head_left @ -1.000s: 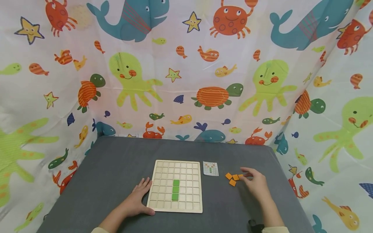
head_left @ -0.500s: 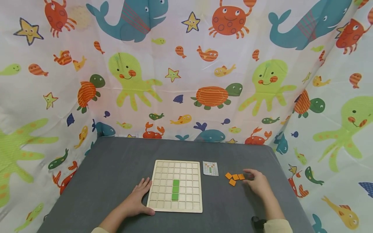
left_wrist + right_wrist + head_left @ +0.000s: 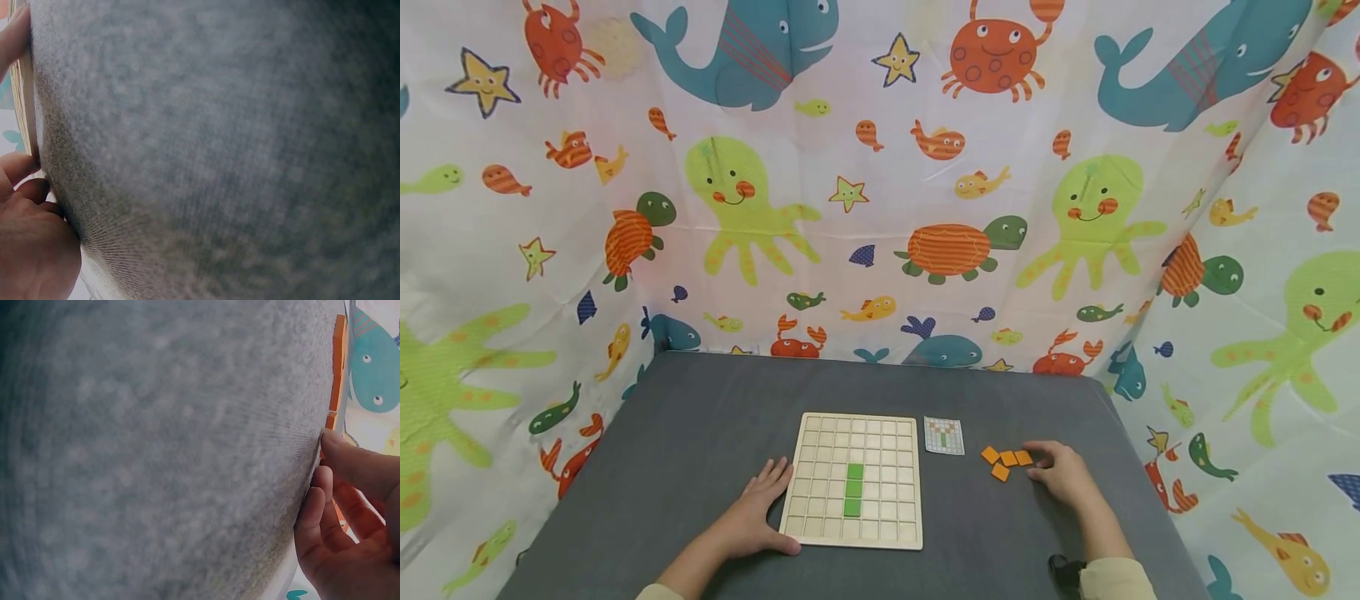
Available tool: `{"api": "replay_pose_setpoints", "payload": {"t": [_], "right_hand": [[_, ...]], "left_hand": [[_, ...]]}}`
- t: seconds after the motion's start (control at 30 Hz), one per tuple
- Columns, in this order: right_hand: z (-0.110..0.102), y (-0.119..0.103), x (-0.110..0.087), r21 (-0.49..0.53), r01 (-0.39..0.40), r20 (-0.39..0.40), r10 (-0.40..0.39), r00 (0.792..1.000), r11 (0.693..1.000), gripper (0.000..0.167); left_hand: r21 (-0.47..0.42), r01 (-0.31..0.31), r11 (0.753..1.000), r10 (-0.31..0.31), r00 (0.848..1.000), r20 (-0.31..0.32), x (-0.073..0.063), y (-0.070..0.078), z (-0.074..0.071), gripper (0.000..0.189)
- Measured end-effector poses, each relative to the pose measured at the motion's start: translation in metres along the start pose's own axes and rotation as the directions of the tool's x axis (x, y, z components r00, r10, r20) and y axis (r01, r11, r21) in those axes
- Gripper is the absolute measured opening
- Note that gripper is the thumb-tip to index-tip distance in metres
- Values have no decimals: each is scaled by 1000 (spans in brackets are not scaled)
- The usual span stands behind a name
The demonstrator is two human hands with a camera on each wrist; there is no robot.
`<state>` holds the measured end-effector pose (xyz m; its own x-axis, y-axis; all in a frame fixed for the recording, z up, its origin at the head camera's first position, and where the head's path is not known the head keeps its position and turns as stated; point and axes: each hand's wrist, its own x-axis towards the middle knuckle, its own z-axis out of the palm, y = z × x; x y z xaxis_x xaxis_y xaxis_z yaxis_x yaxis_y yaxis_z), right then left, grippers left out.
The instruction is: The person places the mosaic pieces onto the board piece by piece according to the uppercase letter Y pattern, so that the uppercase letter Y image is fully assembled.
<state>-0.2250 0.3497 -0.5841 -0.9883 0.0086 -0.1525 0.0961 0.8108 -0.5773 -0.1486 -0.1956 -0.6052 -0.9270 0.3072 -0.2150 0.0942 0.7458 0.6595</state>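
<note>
My left hand (image 3: 758, 512) lies spread along the left side of a square wooden grid board (image 3: 895, 537), fingers against its edge and thumb at the near left corner. Three green square tiles (image 3: 853, 490) fill a short column of cells in the board. To the right, my right hand (image 3: 1063, 475) reaches over several orange square tiles (image 3: 1000, 472). Its index finger and thumb stand apart on either side of the rightmost orange tile (image 3: 1024, 458), close to its edges. In the right wrist view the thumb tip comes down by the orange tiles (image 3: 338, 356), other fingers bent beneath.
A small printed card (image 3: 943, 435) with a grid pattern of coloured squares lies between the board and the orange tiles. Grey cloth (image 3: 730, 400) covers the table. A curtain (image 3: 880, 250) printed with sea animals hangs behind and at both sides.
My right hand has drawn slightly to the right and nearer, uncovering the rightmost orange tile that its fingers partly hid. The left hand and the board keep their places.
</note>
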Motion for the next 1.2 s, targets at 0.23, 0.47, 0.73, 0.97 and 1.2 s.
{"api": "replay_pose_setpoints", "payload": {"t": [0.23,0.47,0.73,0.97,1.2], "right_hand": [[1,1,1,5,30,0,-30,1000,1000,41],[1,0,0,11,22,-19,-22,1000,1000,35],[5,-1,4,-9,82,-16,-82,996,997,38],[5,-1,5,-37,75,-19,-76,997,996,30],[5,-1,4,-66,52,-32,-54,998,997,26]], "left_hand": [[-2,-4,1000,4,1000,-7,-1,0,0,134],[-11,-12,1000,12,1000,-2,0,-2,0,134],[-5,-20,1000,20,1000,4,-2,-2,-1,134],[-10,-15,1000,15,1000,12,-2,-2,-2,133],[-6,-14,1000,14,1000,9,-2,-2,-2,134]]}}
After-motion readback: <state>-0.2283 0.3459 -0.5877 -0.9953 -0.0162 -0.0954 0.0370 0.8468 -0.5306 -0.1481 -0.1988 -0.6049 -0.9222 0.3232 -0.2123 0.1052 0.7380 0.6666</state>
